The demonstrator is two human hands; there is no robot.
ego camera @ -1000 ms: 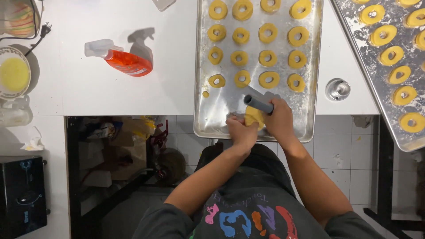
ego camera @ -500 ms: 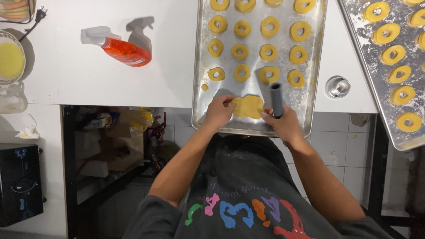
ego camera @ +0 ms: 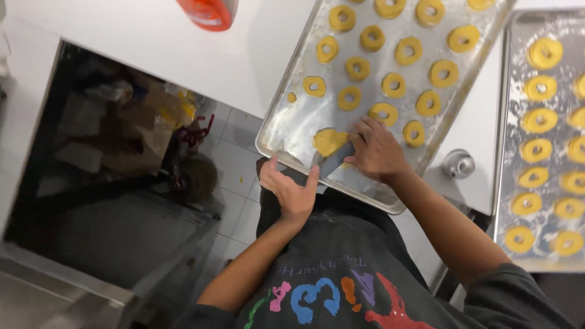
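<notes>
My right hand (ego camera: 376, 150) presses a dark grey cylinder, a small roller or cutter (ego camera: 334, 162), onto a flat piece of yellow dough (ego camera: 328, 141) at the near end of a metal baking tray (ego camera: 292, 141). My left hand (ego camera: 290, 191) hovers open, palm up, just off the tray's near edge, its fingertips close to the cylinder's end. Several yellow dough rings (ego camera: 395, 84) lie in rows on the rest of the tray. A tiny dough scrap (ego camera: 292, 97) sits near the tray's left rim.
A second floured tray (ego camera: 510, 183) with several dough rings lies to the right. A round metal knob (ego camera: 458, 163) sits on the white counter (ego camera: 183, 55) between the trays. An orange spray bottle (ego camera: 208, 12) rests at the top. Below the counter are a tiled floor and cluttered shelves.
The view has tilted and moved closer. My right hand lowered the cylinder onto the dough piece, and my left hand came off the dough and drew back past the tray's edge.
</notes>
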